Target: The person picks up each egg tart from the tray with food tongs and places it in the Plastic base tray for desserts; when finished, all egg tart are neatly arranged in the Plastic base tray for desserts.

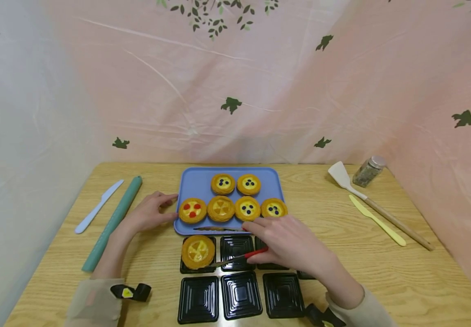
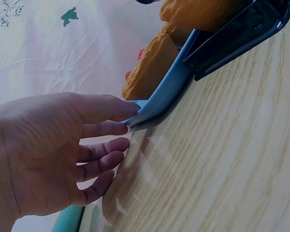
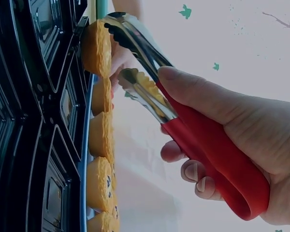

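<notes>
My right hand (image 1: 290, 240) grips red-handled metal tongs (image 3: 203, 140), the thumb on one arm and fingers round the other. The tongs' arms stand apart, with nothing between their tips in the right wrist view. One tip is close to a fruit tart (image 1: 198, 252) on a black square holder; whether they touch I cannot tell. The other arm lies over the front edge of the blue tray (image 1: 194, 179). Several tarts sit on that tray, including a red-topped tart (image 1: 192, 210). At the tray's left rim, my left hand (image 1: 149, 212) touches with thumb and fingertips, fingers loosely extended.
More black square holders (image 1: 241, 295) stand in rows before the tray. On the left lie a blue knife (image 1: 98, 208) and a green rolling pin (image 1: 114, 222). To the right are a spatula (image 1: 341, 176), a yellow knife (image 1: 376, 220) and a spice jar (image 1: 368, 171).
</notes>
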The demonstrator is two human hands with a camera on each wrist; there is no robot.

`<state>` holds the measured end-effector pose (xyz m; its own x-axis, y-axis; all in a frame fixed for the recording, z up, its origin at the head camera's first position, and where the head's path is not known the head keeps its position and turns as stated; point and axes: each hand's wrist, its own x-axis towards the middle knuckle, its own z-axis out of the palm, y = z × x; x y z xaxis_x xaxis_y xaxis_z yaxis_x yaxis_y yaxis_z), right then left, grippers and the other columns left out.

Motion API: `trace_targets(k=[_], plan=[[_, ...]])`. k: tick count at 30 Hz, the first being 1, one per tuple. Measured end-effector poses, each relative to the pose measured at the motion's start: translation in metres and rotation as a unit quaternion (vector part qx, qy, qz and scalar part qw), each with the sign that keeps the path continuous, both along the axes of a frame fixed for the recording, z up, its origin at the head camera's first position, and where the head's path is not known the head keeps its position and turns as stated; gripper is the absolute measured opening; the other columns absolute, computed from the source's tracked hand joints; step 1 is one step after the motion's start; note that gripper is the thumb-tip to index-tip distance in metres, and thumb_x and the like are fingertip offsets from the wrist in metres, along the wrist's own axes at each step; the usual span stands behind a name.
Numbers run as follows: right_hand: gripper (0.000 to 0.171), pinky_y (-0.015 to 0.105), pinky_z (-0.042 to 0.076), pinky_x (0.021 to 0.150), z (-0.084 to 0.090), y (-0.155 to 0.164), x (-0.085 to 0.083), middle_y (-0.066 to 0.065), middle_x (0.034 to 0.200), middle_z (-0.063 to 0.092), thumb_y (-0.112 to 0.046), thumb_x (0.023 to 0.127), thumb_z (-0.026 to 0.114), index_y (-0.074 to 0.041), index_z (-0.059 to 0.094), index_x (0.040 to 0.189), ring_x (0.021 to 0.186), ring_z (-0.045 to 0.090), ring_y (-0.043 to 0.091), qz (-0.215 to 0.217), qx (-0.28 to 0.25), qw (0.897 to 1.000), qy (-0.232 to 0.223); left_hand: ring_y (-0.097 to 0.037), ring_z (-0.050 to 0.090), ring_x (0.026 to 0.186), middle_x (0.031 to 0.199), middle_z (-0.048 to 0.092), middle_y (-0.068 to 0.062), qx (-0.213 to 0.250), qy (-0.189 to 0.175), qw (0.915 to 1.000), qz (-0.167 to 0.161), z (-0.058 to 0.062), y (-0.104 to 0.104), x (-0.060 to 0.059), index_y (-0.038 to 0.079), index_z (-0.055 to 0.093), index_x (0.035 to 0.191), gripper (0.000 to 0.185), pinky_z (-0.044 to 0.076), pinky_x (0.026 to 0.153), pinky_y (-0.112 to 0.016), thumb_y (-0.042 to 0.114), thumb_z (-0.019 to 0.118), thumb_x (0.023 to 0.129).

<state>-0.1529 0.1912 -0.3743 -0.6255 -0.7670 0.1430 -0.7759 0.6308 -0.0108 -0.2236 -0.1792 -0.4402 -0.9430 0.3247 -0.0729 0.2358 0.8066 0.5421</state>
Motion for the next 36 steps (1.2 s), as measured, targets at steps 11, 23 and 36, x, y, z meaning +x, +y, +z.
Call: trace_targets(k=[11,23,36], plan=[[0.071,0.027,0.056,0.063,0.013,0.023,-0.018,0.0,0.114,0.077,-0.064,0.084,0.074,-0.014,0.067,0.134,0.08,0.071,0.012,-0.024,-0.055,0.998,0.031,-0.033,0.058,0.11,0.121,0.062,-0.02,-0.001,0.006,1.0,-0.004,-0.002,0.001,0.0,0.001,0.053,0.148,0.064,0.049,0.095,-0.052,0.031,0.072,0.094],[0.072,0.027,0.045,0.06,0.036,0.041,-0.096,-0.003,0.099,0.073,-0.065,0.083,0.075,-0.017,0.065,0.135,0.069,0.056,0.012,-0.092,-0.02,0.995,-0.037,-0.033,0.058,0.111,0.121,0.062,-0.02,-0.004,0.006,1.0,0.0,-0.003,-0.002,-0.001,0.003,0.054,0.148,0.064,0.049,0.096,-0.053,0.032,0.072,0.094],[0.053,0.027,0.037,0.055,0.017,0.04,-0.156,-0.002,0.081,0.066,-0.06,0.083,0.078,-0.015,0.068,0.109,0.06,0.05,0.013,-0.085,0.013,0.994,-0.07,-0.034,0.058,0.111,0.123,0.062,-0.021,-0.004,0.007,1.0,0.0,-0.004,-0.003,-0.001,0.003,0.054,0.149,0.064,0.049,0.098,-0.054,0.032,0.072,0.095]])
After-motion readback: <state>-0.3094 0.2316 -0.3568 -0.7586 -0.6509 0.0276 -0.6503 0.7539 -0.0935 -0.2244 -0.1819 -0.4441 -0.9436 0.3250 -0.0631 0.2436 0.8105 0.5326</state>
